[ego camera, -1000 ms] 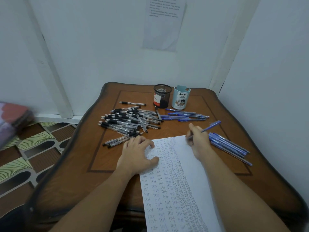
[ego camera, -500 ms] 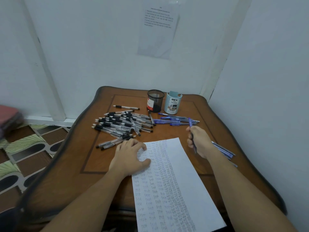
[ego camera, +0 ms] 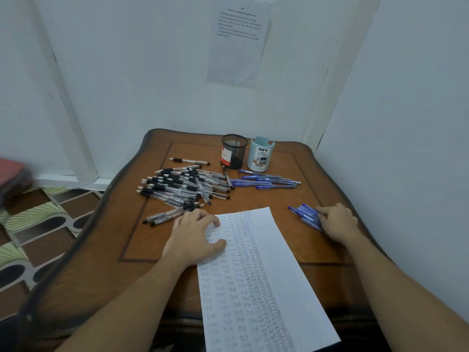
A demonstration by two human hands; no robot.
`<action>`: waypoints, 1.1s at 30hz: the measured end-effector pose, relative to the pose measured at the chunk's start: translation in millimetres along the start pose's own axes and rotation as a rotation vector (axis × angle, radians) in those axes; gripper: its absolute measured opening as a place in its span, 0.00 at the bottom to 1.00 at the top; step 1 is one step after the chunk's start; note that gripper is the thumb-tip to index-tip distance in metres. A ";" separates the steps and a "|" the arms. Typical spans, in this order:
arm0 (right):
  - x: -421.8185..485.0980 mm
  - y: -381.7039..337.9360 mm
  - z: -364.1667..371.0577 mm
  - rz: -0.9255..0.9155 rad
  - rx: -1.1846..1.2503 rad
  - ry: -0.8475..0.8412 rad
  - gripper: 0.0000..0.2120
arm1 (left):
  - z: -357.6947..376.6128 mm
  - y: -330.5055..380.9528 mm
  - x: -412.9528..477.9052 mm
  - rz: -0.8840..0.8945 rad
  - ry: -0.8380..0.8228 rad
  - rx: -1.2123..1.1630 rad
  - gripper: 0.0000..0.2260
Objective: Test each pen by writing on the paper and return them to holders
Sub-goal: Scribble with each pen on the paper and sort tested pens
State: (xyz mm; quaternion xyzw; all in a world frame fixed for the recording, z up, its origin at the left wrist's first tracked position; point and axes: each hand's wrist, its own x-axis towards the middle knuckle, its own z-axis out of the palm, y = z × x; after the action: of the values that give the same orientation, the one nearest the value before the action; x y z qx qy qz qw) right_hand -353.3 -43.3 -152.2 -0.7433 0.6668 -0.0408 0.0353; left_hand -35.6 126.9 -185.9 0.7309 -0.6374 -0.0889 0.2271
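A white paper [ego camera: 276, 250] filled with columns of the word "test" lies on the wooden table [ego camera: 101, 250]. My left hand [ego camera: 195, 235] presses its top left corner with bent fingertips and holds nothing. My right hand [ego camera: 338, 221] rests at the right, its fingers curled onto a small pile of blue pens [ego camera: 303, 214], gripping one of them. A large heap of black pens [ego camera: 182, 186] lies behind my left hand, and another row of blue pens [ego camera: 266, 180] lies further back. A black mesh holder [ego camera: 234, 151] and a light blue holder [ego camera: 261, 154] stand at the back.
One black pen [ego camera: 189, 161] lies alone left of the mesh holder. A printed sheet [ego camera: 238, 41] hangs on the wall behind the table. White walls close in at the back and right. A patterned floor [ego camera: 38, 224] shows to the left.
My right hand has left the paper's top edge and carried its blue pen right, down onto the pile of blue pens. My left hand stays on the paper.
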 end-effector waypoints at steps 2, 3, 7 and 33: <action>-2.8 -0.2 0.0 -0.007 0.004 0.016 0.18 | -0.1 0.2 -0.7 0.003 0.012 -0.010 0.17; -3.6 -0.8 -0.3 -0.013 0.007 0.023 0.18 | -0.1 0.2 -0.8 0.004 0.015 -0.012 0.17; 0.0 -7.7 0.0 -0.012 0.069 0.096 0.16 | 0.6 0.0 -0.8 0.009 0.024 -0.021 0.16; 31.0 -123.5 -14.5 -0.420 0.383 0.118 0.10 | 4.2 -5.3 2.9 0.012 0.018 -0.030 0.18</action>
State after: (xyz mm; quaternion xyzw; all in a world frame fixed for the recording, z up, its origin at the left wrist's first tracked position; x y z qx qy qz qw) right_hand -229.5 -60.7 -124.1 -0.8411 0.4794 -0.2157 0.1270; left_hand -32.1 123.5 -191.5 0.7245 -0.6382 -0.0905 0.2442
